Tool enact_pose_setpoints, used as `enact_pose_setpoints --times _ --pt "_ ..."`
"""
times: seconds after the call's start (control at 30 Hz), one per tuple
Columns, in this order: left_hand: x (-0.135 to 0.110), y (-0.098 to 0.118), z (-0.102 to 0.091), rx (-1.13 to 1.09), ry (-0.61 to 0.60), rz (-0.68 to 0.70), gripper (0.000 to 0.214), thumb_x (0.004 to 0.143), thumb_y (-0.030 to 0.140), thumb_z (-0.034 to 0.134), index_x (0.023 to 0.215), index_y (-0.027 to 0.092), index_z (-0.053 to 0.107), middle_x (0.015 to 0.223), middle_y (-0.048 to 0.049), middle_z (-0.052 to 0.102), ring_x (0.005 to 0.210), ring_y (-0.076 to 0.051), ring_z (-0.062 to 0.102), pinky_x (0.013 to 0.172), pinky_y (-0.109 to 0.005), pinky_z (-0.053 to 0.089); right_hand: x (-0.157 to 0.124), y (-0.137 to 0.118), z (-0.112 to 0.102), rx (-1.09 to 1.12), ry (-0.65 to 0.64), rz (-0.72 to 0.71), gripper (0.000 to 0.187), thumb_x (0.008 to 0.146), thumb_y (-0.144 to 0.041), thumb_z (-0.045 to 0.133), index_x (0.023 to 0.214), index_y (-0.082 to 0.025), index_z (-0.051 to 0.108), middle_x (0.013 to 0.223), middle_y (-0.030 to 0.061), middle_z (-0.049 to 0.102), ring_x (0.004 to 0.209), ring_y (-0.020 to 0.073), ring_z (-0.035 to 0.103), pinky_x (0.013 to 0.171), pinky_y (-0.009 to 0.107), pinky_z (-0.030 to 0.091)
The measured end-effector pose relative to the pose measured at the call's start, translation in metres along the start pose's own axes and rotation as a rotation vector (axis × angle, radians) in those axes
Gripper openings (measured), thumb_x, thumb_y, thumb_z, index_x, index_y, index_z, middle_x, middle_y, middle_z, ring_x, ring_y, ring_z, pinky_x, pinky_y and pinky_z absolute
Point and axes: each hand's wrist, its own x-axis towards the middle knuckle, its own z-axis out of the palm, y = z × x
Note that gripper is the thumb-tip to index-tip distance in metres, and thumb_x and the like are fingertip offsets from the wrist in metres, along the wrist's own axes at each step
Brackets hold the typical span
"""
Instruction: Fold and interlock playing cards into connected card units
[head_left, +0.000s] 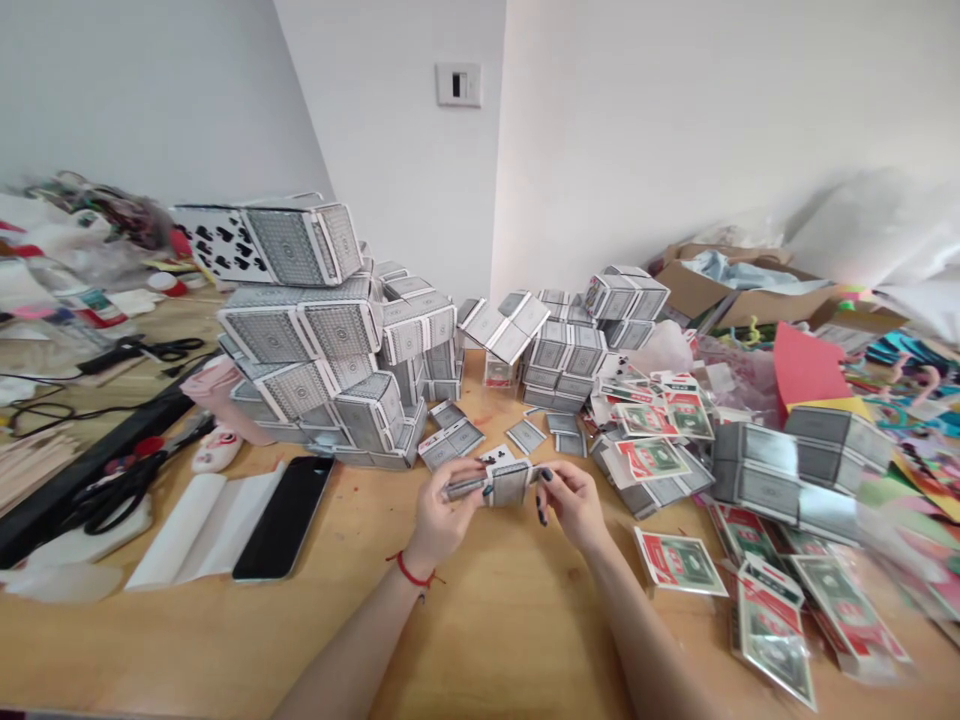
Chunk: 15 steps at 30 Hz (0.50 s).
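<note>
Card block (510,484), front and centre, over the bare near part of the desk (491,620), and both hands are on it! My left fingers (461,468) are clamped on its left end, thumb on the near side, which looks like the grip that steadies it. Over to the other end: my right fingers (562,484) are pinched together at the edge, seemingly on a narrow flap; how firmly, I cannot tell. One hand at each end, I'd say, so neither end swings loose and the folds stay square.

Just beyond, loose cards (525,435) lie flat, near enough to reach without a stretch. Behind them, what a line-up! The left stack (307,335) climbs in stepped layers, its top blocks jutting out to one side, presumably carried by the layers below. Across the gap stands the lower right stack (566,345), leaving my working spot open between the two.

Out right, packs (679,562) are strewn about, handy but clear of my forearm. Far left, the phone (285,520) lies flat beside the white paper (199,530), with the scissors (131,487) beyond, probably parked there to spare elbow room.
</note>
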Motion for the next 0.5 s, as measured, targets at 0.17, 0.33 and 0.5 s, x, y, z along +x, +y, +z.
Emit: enact_pose_setpoints --times 0.17,0.33,0.5 --pt "-0.007 -0.001 -0.001 0.258 -0.091 0.396 0.014 0.066 0.014 0.058 0.066 0.027 0.062 0.075 -0.0025 0.067 0.092 -0.023 0.057 0.095 -0.052 0.029 -0.001 -0.006 0.003 0.270 -0.022 0.053 0.037 0.069 -0.053 0.054 0.089 -0.022 0.051 0.057 -0.0013 0.053 0.049 0.0168 0.057 0.044 0.030 0.048" --pt "-0.005 -0.002 -0.002 0.494 -0.158 0.472 0.028 0.063 0.008 0.055 0.067 0.034 0.065 0.095 0.0002 0.065 0.114 -0.026 0.041 0.099 -0.057 0.014 0.002 -0.005 0.002 0.240 -0.087 0.169 0.043 0.064 -0.038 0.064 0.100 -0.017 0.056 0.078 0.0050 0.062 0.058 0.0182 0.060 0.048 0.032 0.052" --pt "-0.001 -0.002 -0.003 0.281 -0.090 0.243 0.048 0.054 0.010 0.058 0.098 0.029 0.061 0.132 -0.0032 0.037 0.125 -0.030 0.022 0.100 -0.052 0.019 0.008 0.005 0.000 0.174 -0.009 0.150 0.039 0.064 -0.035 0.067 0.097 -0.016 0.057 0.083 0.0046 0.063 0.067 0.0160 0.060 0.055 0.030 0.054"
